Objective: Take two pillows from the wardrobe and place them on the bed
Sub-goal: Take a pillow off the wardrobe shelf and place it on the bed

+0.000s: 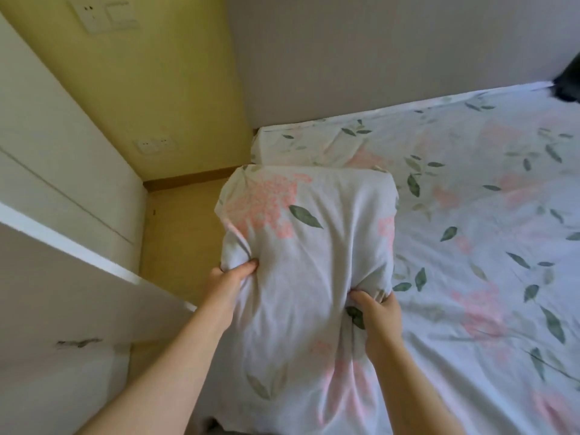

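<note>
Pillow (pixel 310 246) in a white case printed with pink blossoms and green leaves fills the middle of my head view, held out lengthwise in front of the person, its far end pointing at the corner where the two walls meet. From my feed it hangs over the near-left edge of the bed (pixel 470 215), whose sheet carries the same floral print; I cannot tell whether its underside touches the mattress, and the matching patterns blur the near end into the sheet. The left hand (pixel 230 279) grips the pillow's left edge, thumb pressed into the top of the fabric and the other fingers curled out of sight underneath. The right hand (pixel 378 312) clutches the right edge, thumb and fingers bunching a fold of the case so that creases run out from the grip. Both forearms are bare and reach up from the bottom of the frame. To the left stands the wardrobe (pixel 62 152), pale and flat-fronted, with a white panel edge (pixel 94 252) jutting toward the left forearm. Between wardrobe and bed I see a strip of yellowish floor (pixel 179 227) ending at a brown skirting board (pixel 191 177). The yellow wall (pixel 157 73) behind holds a low socket plate (pixel 155 146) and a higher switch plate (pixel 103 15). A grey wall (pixel 376 58) runs along the bed's far side, and something dark (pixel 569 83) sits at the top right corner, too cropped to identify.
</note>
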A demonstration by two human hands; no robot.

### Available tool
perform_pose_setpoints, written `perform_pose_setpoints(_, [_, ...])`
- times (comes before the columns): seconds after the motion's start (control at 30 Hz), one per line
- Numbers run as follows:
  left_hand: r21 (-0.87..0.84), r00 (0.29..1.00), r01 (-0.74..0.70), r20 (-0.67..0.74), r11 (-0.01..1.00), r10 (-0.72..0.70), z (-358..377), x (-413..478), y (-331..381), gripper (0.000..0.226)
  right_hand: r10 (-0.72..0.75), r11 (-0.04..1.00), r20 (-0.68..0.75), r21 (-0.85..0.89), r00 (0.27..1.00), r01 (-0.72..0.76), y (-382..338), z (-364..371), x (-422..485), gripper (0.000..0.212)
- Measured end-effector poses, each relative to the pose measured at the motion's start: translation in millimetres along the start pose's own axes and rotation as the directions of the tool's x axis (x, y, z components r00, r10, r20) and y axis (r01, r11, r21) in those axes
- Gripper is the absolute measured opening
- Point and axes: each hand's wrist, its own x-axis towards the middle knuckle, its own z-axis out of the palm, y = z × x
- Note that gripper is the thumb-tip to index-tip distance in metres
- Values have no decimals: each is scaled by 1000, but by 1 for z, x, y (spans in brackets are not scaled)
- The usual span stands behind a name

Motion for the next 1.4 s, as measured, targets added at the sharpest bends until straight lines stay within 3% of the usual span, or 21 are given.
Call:
perform_pose_setpoints(0.3, [90,977,-6,215,996,-14,45,75,75,27,-8,991,-183,133,983,33,-36,51,36,24])
perform_pose_setpoints(0.47, [141,958,-45,288,989,3,72,108,115,15,-2,980,-244,190,970,50,-59,75,55,25])
perform_pose_setpoints(0.63, [174,930,-68,366,982,0,105,120,131,32,3,967,-303,245,953,75,-72,70,68,37])
perform_pose_setpoints(0.97, [187,912,-151,405,971,64,174,122,160,23,9,944,-270,321,963,81,-107,51,116,34])
perform_pose_setpoints(1.4, [279,901,-159,433,947,24,253,203,215,34,33,936,-256,346,966,59,-169,81,197,29])
